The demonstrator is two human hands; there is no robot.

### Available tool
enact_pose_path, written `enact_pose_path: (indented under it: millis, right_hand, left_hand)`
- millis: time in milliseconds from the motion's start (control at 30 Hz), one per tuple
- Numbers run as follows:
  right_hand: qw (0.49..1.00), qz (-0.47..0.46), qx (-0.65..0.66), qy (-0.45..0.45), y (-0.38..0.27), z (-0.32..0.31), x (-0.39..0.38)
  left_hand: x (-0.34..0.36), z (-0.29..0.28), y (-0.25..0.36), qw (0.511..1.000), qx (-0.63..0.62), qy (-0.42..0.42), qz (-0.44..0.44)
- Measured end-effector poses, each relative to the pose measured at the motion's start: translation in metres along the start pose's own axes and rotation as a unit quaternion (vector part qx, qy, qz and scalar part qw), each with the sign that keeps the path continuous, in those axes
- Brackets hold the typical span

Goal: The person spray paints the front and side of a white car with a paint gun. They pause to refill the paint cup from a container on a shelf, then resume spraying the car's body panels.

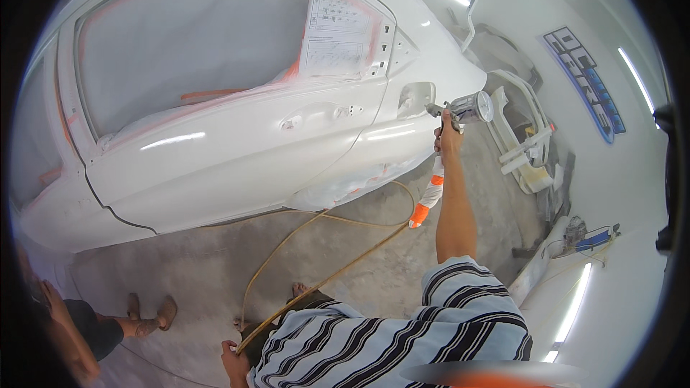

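Note:
In my right hand (449,134) is a spray gun (471,108) with a silver cup, its fingers wrapped round the grip. The gun is held close to the white car's (244,151) rear flank, beside the fuel-filler recess (415,100). From below the hand hangs a hose end wrapped in white and orange (429,197), running into a tan air hose (352,262). My left hand (234,364), low by my body, is closed round that hose. Film and tape mask the car's side window (194,36); clear film (352,185) covers the rear wheel area.
Another person's leg and sandals (165,312) are at lower left. White bumper parts (528,133) stand on the right near the wall. Hose loops (248,280) lie on the concrete floor. A marked paper sheet (334,29) is on the masked window.

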State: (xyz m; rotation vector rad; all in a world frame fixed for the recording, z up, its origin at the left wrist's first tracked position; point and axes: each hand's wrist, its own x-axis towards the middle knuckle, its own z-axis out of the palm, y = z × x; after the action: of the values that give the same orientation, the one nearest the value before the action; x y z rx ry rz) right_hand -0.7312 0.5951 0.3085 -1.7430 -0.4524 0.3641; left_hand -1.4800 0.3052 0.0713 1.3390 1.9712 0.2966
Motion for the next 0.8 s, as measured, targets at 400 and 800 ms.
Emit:
enact_pose_path:
  millis: [400, 800]
  right_hand:
    - [1.000, -0.010, -0.002, -0.008, 0.055, 0.080, -0.106]
    - [0.987, -0.010, 0.065, -0.144, 0.019, 0.227, -0.334]
  left_hand:
    - [-0.025, -0.014, -0.127, 0.993, -0.019, 0.015, -0.112]
    - [-0.124, -0.023, -0.340, 0.967, -0.118, 0.112, -0.195]
